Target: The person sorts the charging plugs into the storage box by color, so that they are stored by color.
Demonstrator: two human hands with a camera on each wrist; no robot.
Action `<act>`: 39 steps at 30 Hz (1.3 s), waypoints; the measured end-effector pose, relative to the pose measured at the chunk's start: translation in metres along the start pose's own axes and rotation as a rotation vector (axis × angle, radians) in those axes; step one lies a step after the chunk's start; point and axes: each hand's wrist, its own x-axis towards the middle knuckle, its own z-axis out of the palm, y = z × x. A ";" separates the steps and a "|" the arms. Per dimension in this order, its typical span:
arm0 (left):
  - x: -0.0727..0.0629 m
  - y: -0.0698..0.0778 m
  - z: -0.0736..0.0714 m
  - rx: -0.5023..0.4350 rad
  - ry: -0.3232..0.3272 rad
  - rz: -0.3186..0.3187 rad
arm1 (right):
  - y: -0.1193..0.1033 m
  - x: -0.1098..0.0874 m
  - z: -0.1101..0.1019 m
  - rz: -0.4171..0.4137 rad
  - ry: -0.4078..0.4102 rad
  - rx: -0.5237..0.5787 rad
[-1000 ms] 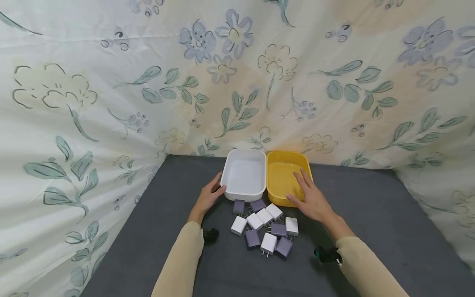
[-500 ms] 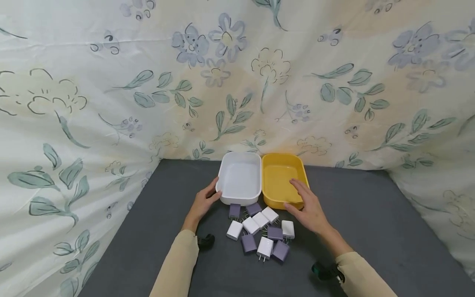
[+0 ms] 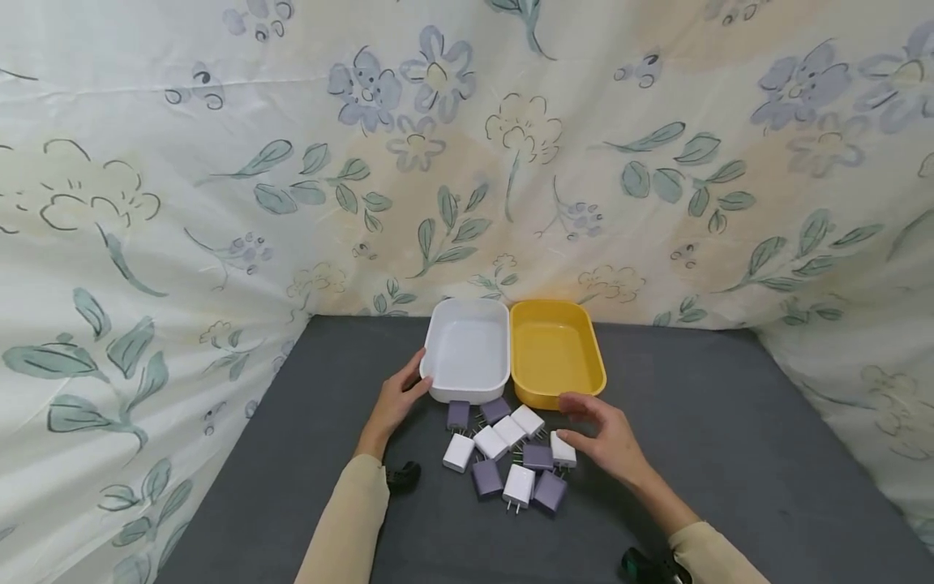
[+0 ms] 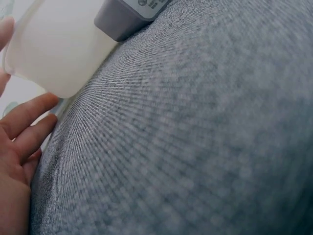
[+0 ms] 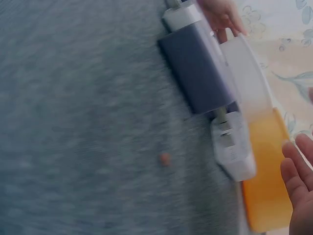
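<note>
In the head view my left hand [image 3: 394, 405] touches the front left corner of a white plastic bin [image 3: 467, 345], fingers fairly straight along its outside. The left wrist view shows those fingers [image 4: 32, 125] against the bin's wall. My right hand [image 3: 606, 434] hovers by the front of a yellow bin [image 3: 558, 349], thumb close to a white charger plug [image 3: 563, 448], with nothing held; contact with the plug cannot be made out. Several white and purple charger plugs lie loosely in front of the bins, among them a purple plug [image 3: 550, 491] and a white plug [image 3: 519, 485].
Both bins stand side by side at the back of a dark grey cloth-covered table [image 3: 730, 438], with no plugs inside. A floral curtain [image 3: 467, 162] hangs behind and at the sides. Dark wrist cameras sit below each hand, the left camera [image 3: 404, 478] showing more fully.
My right hand has drawn back from over the yellow bin towards the white plug at the pile's right. My left hand stays at the white bin. The head view has shifted slightly.
</note>
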 end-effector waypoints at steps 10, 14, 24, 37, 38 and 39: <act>-0.014 0.036 -0.010 -0.009 -0.072 -0.005 | 0.023 -0.019 0.005 0.115 -0.147 -0.007; -0.016 0.041 -0.009 -0.013 -0.071 -0.020 | 0.030 -0.022 0.004 0.127 -0.176 0.020; -0.016 0.041 -0.009 -0.011 -0.063 -0.012 | 0.037 -0.022 0.002 0.210 -0.182 0.112; -0.015 0.038 -0.009 0.002 -0.060 -0.004 | 0.025 -0.013 -0.008 0.242 -0.144 0.127; -0.015 0.038 -0.009 -0.001 -0.059 -0.004 | 0.023 -0.012 -0.008 0.239 -0.141 0.119; -0.015 0.038 -0.009 0.000 -0.059 -0.004 | 0.021 -0.010 -0.009 0.237 -0.139 0.112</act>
